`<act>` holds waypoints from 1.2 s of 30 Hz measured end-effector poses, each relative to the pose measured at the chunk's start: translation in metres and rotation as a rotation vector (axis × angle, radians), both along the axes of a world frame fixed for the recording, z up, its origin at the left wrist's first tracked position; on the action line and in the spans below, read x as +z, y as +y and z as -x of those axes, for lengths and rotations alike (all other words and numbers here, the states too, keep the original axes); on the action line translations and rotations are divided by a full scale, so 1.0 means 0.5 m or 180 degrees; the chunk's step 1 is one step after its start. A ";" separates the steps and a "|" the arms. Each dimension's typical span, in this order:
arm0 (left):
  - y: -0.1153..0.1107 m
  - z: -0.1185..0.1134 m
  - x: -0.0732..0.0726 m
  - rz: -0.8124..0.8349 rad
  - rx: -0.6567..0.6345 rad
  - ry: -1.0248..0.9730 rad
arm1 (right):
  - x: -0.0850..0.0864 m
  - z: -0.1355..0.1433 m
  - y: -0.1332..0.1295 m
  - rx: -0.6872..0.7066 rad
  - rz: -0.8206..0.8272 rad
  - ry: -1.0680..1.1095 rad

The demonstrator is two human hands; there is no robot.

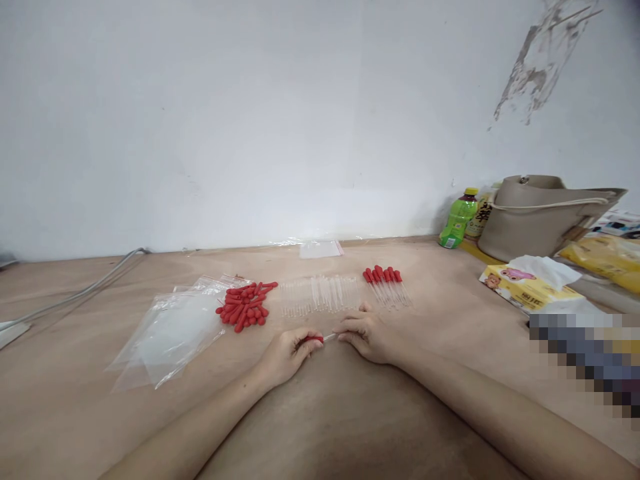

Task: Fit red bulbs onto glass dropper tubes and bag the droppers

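Near the middle of the table, my left hand (291, 353) pinches a red rubber bulb (315, 339). My right hand (367, 335) holds a thin clear tube (329, 337) between its fingertips, and the tube's left end meets the bulb. Beyond my left hand lies a pile of red bulbs (244, 307). A row of loose clear tubes (323, 293) is spread behind both hands. Several tubes with red bulbs on their far ends (385, 277) lie together to the right of that row.
Clear plastic bags (175, 333) lie at the left, a small one (320, 249) by the wall. A grey cable (95, 290) crosses the far left. At the right stand a green bottle (457, 220), a beige bag (530, 223) and a tissue pack (530, 287).
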State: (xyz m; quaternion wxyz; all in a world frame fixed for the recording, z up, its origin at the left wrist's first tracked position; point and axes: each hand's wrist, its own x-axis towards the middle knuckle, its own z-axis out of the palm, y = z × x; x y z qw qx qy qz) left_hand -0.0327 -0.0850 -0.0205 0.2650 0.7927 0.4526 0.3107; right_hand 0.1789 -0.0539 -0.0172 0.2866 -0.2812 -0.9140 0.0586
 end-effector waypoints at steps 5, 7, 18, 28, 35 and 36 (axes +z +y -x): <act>0.001 -0.001 -0.001 -0.0143 0.0188 0.0077 | -0.014 0.011 -0.008 -0.0345 -0.0536 -0.0075; 0.005 0.002 -0.003 -0.0204 0.0234 0.0000 | -0.020 0.014 -0.007 -0.0321 -0.0519 0.0039; 0.013 0.016 -0.001 -0.0450 0.0327 -0.0144 | -0.022 0.002 -0.005 -0.0199 0.0016 0.0498; 0.010 0.015 -0.006 -0.0279 0.0185 -0.0090 | -0.030 0.013 -0.004 -0.0022 0.0053 0.0663; 0.009 0.015 -0.010 -0.0364 0.0133 0.0037 | -0.030 0.021 -0.006 -0.0008 -0.0150 0.0508; 0.009 0.015 -0.010 -0.0399 0.0135 0.0061 | -0.029 0.023 -0.006 -0.0006 -0.0159 0.0478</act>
